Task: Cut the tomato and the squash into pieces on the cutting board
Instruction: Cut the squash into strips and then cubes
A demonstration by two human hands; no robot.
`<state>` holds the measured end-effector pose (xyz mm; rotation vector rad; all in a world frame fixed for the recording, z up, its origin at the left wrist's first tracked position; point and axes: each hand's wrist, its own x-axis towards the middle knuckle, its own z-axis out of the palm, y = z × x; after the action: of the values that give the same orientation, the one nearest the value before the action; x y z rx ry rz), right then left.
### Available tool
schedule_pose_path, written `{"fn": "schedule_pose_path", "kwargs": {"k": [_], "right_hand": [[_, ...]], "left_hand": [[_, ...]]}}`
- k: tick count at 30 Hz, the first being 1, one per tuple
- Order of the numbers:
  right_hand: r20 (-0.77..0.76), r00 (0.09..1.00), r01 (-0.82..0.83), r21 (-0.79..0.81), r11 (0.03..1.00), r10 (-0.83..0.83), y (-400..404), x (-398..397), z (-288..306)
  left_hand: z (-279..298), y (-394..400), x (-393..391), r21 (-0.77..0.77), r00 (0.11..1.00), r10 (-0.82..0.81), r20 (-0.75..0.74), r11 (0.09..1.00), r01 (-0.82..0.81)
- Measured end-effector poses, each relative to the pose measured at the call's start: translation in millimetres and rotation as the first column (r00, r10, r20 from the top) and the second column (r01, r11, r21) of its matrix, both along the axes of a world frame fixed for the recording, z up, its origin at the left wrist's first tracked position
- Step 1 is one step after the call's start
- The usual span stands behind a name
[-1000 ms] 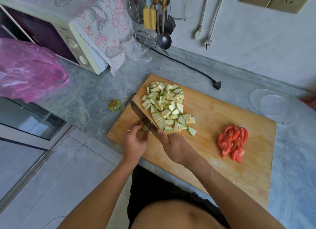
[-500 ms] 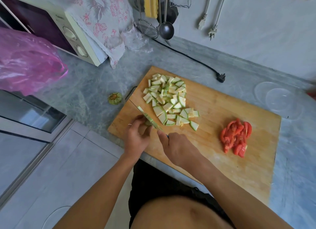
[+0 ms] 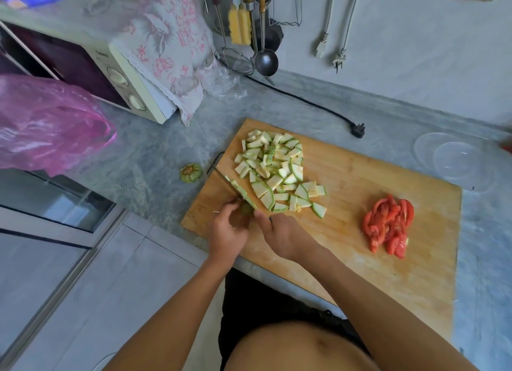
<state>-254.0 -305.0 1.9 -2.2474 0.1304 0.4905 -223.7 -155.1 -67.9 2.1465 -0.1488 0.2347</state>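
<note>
Leftmost, a pink bag (image 3: 47, 123) bulges over the grey stone counter (image 3: 155, 148), with a window (image 3: 50, 201) below it at the counter's near edge. Behind the bag sits a cream microwave (image 3: 122, 85) draped with a flowered cloth (image 3: 169, 46). Further right, utensils hang against the far wall: a strainer (image 3: 235, 61), a ladle (image 3: 266, 61) and a yellow brush (image 3: 239, 28), with crumpled clear plastic (image 3: 224, 82) beneath them. A black cord (image 3: 307, 103) runs over the counter to a plug (image 3: 358, 130) just beyond the board's far edge, and two more plugs (image 3: 329, 51) dangle on the wall.

A cut squash stem (image 3: 190, 172) lies on the counter just left of the wooden board (image 3: 388, 259). At the board's near left corner the left hand (image 3: 228, 228) curls its fingers on the last squash end (image 3: 246, 208), pinning it to the wood. The right hand (image 3: 282, 234) is wrapped round the handle of the knife (image 3: 221, 176), whose blade points to the far left with thin squash slices clinging along it, touching the end piece. Just right of the blade, the squash pieces (image 3: 274, 168) lie heaped toward the board's far left. Well apart, on the right of the board, sits the pile of tomato wedges (image 3: 388, 226). Past the board's far right corner, clear lids (image 3: 454, 160) rest on the counter.
</note>
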Motion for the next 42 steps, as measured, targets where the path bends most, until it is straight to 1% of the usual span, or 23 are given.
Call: {"fn": "schedule_pose_path", "kwargs": {"k": [2, 4, 7, 9, 11, 15, 18, 24, 28, 31, 35, 42], "right_hand": [[-0.018, 1.0, -0.001, -0.009, 1.0, 0.001, -4, -7, 0], [-0.057, 0.998, 0.024, 0.018, 1.0, -0.023, -12, -14, 2], [-0.138, 0.987, 0.1, 0.09, 0.991, -0.087, -22, -17, 6], [-0.155, 0.977, 0.164, 0.12, 0.979, -0.145, -23, -13, 7], [-0.158, 0.972, 0.194, 0.137, 0.971, -0.172, -23, -10, 9], [-0.174, 0.98, 0.116, 0.127, 0.985, -0.093, -26, -7, 17], [-0.138, 0.99, 0.054, 0.109, 0.993, -0.039, -21, -11, 24], [-0.06, 0.995, 0.087, 0.137, 0.987, -0.079, -15, -22, 37], [-0.029, 0.999, 0.045, 0.083, 0.996, -0.042, -13, -25, 37], [-0.002, 1.0, 0.028, 0.051, 0.998, -0.028, -12, -26, 37], [0.001, 1.0, -0.011, 0.026, 1.0, 0.011, -12, -26, 42], [0.001, 1.0, -0.01, -0.003, 1.0, 0.01, -8, -28, 43]], "left_hand": [[1, 2, 1, 0.011, 1.0, 0.0, 0.012, 1.0, 0.0], [0, 1, 0, 0.008, 1.0, 0.0, 0.021, 1.0, 0.0], [-4, 2, -1, 0.016, 0.999, 0.009, 0.042, 1.0, -0.01], [-7, 2, 0, 0.026, 0.999, 0.018, 0.037, 0.999, -0.019], [-7, 2, -2, 0.021, 0.999, 0.011, 0.032, 1.0, -0.012], [-7, 8, -2, 0.031, 0.998, -0.033, 0.056, 0.999, 0.031], [-7, 10, -3, 0.018, 0.995, -0.038, 0.096, 0.999, 0.036], [-4, 3, -2, -0.008, 0.995, 0.01, 0.1, 1.0, -0.009], [-1, 2, -2, -0.011, 0.997, 0.062, 0.051, 0.998, -0.062], [1, 1, -3, -0.012, 0.997, 0.062, 0.048, 0.998, -0.062], [0, 1, -3, -0.017, 0.996, 0.076, 0.039, 0.997, -0.076], [0, 0, -3, -0.049, 0.996, 0.075, 0.046, 0.996, -0.073]]}}
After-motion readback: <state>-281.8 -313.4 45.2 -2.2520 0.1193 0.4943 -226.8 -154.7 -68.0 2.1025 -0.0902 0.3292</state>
